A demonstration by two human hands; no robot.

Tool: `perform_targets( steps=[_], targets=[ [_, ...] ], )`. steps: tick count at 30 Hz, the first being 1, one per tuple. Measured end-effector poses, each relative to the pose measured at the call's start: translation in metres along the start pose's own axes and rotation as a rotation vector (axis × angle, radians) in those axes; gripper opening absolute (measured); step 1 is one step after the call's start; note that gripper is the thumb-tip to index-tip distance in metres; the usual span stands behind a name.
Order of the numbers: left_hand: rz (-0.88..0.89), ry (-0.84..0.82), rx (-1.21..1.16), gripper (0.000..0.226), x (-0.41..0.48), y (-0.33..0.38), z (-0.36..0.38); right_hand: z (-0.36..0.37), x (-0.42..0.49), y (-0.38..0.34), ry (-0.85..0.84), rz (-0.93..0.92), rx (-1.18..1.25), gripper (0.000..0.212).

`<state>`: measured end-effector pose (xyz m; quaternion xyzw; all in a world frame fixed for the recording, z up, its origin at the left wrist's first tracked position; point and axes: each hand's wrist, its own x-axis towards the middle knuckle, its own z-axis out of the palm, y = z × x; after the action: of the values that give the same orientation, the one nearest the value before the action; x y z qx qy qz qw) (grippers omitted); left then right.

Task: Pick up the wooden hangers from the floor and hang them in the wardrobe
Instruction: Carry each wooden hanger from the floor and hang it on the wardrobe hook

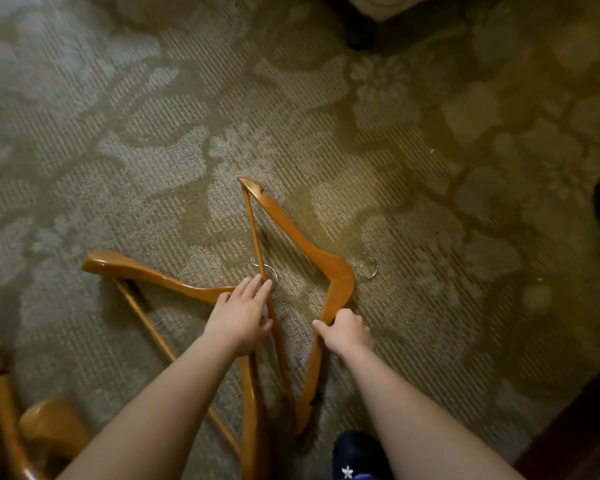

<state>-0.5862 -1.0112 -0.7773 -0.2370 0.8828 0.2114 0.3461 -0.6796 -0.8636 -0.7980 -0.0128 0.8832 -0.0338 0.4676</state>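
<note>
- Two wooden hangers, the left hanger [146, 271] and the right hanger [302, 242], lie touching on the ribbed, floral carpet [118, 133] near my feet.
- My right hand [345, 332] curls round the right hanger's arm below its bend; my left hand [243, 317], fingers straight, rests at the left hanger's neck.
- Glossy varnish looks slick; I'd free the steel hook [272, 273] before lifting.

No legible text, only a white star [347, 472] on a shoe [356, 449]
</note>
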Motion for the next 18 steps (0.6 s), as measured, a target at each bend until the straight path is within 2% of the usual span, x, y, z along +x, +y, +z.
perform_targets(
  steps=[4,7,13,18],
  targets=[
    [0.051,-0.034,0.125,0.07,0.013,-0.006,0.008,0.012,0.007,-0.003,0.109,0.057,0.04,0.051],
    [0.03,-0.034,0.144,0.071,0.014,-0.005,0.012,0.017,0.008,-0.006,0.137,0.058,0.063,0.049],
    [-0.028,0.257,0.121,0.068,0.0,0.006,-0.004,0.003,-0.002,0.017,0.173,-0.06,0.096,0.036],
    [-0.022,0.304,0.094,0.076,-0.019,0.021,-0.028,-0.028,-0.028,0.047,0.174,-0.181,0.168,0.035]
  ],
)
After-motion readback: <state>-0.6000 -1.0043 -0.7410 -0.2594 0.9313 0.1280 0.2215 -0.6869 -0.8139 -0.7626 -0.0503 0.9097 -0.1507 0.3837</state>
